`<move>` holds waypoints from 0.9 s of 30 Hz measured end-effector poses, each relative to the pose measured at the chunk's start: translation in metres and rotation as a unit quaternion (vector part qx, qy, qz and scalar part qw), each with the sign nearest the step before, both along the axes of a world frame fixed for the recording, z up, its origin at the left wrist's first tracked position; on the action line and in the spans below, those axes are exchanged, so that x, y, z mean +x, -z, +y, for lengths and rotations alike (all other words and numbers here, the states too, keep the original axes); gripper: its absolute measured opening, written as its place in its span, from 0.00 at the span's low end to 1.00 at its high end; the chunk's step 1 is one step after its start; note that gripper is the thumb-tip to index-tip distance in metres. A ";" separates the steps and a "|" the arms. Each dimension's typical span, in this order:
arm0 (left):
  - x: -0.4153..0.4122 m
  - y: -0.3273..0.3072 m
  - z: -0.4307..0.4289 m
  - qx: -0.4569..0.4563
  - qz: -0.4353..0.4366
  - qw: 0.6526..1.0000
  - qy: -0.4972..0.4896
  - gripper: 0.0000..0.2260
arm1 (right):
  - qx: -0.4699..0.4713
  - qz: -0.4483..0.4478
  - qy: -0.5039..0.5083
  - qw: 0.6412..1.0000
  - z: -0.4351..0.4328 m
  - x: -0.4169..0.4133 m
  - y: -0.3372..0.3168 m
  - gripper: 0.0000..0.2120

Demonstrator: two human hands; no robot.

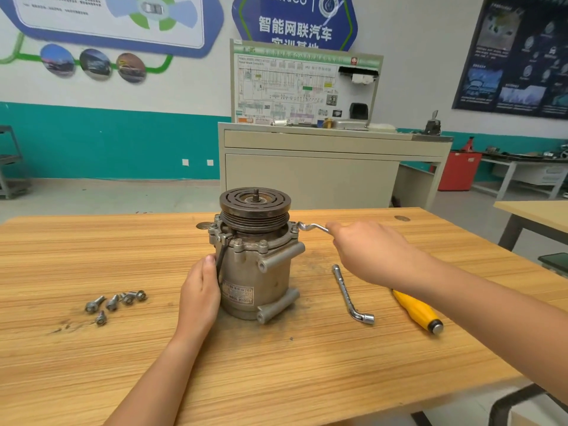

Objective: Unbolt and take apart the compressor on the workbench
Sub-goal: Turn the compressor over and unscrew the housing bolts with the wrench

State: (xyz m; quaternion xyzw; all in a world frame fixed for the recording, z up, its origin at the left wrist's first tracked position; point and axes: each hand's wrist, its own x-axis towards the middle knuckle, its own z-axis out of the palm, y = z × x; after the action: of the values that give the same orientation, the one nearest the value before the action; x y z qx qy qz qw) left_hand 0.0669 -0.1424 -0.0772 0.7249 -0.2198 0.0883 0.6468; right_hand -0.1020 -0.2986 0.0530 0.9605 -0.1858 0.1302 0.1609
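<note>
Your workbench (92, 241) has the compressor (256, 272) upright mid-table, axis vertical. Your left hand (199, 293) grips its left side. The right hand (368, 250), nearer the right-rear flange bolt (294, 229), clutches the bent wrench (313, 228) seated there, handle pointing right.

The right hand (368, 250) hides the wrench's (313, 227) handle, and the forearm (479, 305) covers the yellow screwdriver's (418, 312) tip.

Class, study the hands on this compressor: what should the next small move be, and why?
Probably turn the bent wrench in the right hand to loosen the flange bolt at its tip. The left hand braces the compressor, loose bolts lie on the workbench, and others sit in the flange.
</note>
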 end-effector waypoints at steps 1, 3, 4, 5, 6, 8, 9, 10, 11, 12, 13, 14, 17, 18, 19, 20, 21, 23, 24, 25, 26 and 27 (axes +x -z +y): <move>0.000 0.000 0.000 0.002 -0.001 1.000 0.001 0.18 | -0.008 0.015 0.004 1.000 0.003 0.003 0.000 0.19; 0.001 0.000 0.000 0.002 -0.002 1.000 0.006 0.18 | -0.026 0.041 0.010 0.999 0.010 0.007 -0.004 0.19; 0.001 0.000 0.000 0.002 -0.004 1.000 0.008 0.18 | -0.041 0.054 0.012 0.998 0.014 0.009 -0.007 0.18; 0.000 -0.001 0.001 0.001 -0.006 1.000 0.008 0.18 | -0.059 0.070 0.014 0.996 0.019 0.011 -0.010 0.17; 0.000 -0.001 0.001 0.000 -0.007 1.000 0.006 0.18 | -0.079 0.089 0.016 0.993 0.025 0.012 -0.013 0.16; 0.000 -0.001 0.000 -0.002 -0.004 1.000 0.006 0.18 | -0.112 0.124 0.018 0.986 0.033 0.013 -0.016 0.15; 0.000 -0.001 0.000 -0.003 -0.001 1.000 0.008 0.17 | -0.122 0.134 0.017 0.983 0.034 0.012 -0.017 0.16; 0.000 -0.002 0.000 -0.004 0.001 1.000 0.009 0.17 | -0.130 0.137 0.015 0.982 0.034 0.012 -0.018 0.16; 0.000 -0.002 0.000 -0.005 0.002 1.000 0.010 0.16 | -0.136 0.137 0.012 0.981 0.032 0.011 -0.018 0.17; -0.001 -0.003 0.000 -0.005 0.004 1.000 0.011 0.15 | -0.140 0.136 0.009 0.981 0.029 0.010 -0.019 0.17; -0.001 -0.003 0.000 -0.005 0.007 1.000 0.012 0.13 | -0.144 0.133 0.007 0.981 0.025 0.010 -0.019 0.16; -0.001 -0.003 0.000 -0.005 0.010 1.000 0.012 0.12 | -0.145 0.129 0.005 0.981 0.022 0.011 -0.018 0.16; -0.001 -0.004 0.001 -0.003 0.014 1.000 0.013 0.13 | -0.147 0.128 -0.004 0.981 0.014 0.014 -0.017 0.14; -0.002 -0.004 0.001 -0.003 0.016 1.000 0.013 0.13 | -0.148 0.132 -0.008 0.980 0.011 0.016 -0.018 0.13; -0.002 -0.004 0.000 -0.003 0.017 1.000 0.012 0.12 | -0.149 0.137 -0.010 0.979 0.007 0.016 -0.019 0.12; -0.002 -0.004 0.000 -0.004 0.019 1.000 0.011 0.11 | -0.151 0.142 -0.011 0.978 0.001 0.017 -0.021 0.12; -0.002 -0.004 0.000 -0.006 0.020 1.000 0.010 0.11 | -0.158 0.148 -0.007 0.976 -0.006 0.019 -0.024 0.12; -0.001 -0.003 -0.001 -0.014 0.018 1.000 0.011 0.12 | -0.182 0.170 0.011 0.968 -0.020 0.025 -0.027 0.11; -0.001 -0.002 -0.001 -0.019 0.017 1.000 0.011 0.13 | -0.190 0.179 0.014 0.965 -0.027 0.031 -0.028 0.12; -0.001 -0.002 -0.002 -0.022 0.016 1.000 0.011 0.14 | -0.194 0.179 0.012 0.965 -0.033 0.039 -0.028 0.11; -0.001 -0.002 -0.002 -0.021 0.018 1.000 0.010 0.14 | -0.192 0.168 0.007 0.967 -0.039 0.049 -0.027 0.11; 0.000 -0.001 -0.002 -0.019 0.020 1.000 0.008 0.15 | -0.186 0.148 -0.001 0.971 -0.044 0.060 -0.024 0.12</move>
State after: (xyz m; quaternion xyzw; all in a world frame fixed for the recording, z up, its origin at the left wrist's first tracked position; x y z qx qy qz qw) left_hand 0.0666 -0.1444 -0.0761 0.7120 -0.2111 0.0731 0.6656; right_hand -0.0417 -0.3422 0.0773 0.9224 -0.1312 0.0195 0.3627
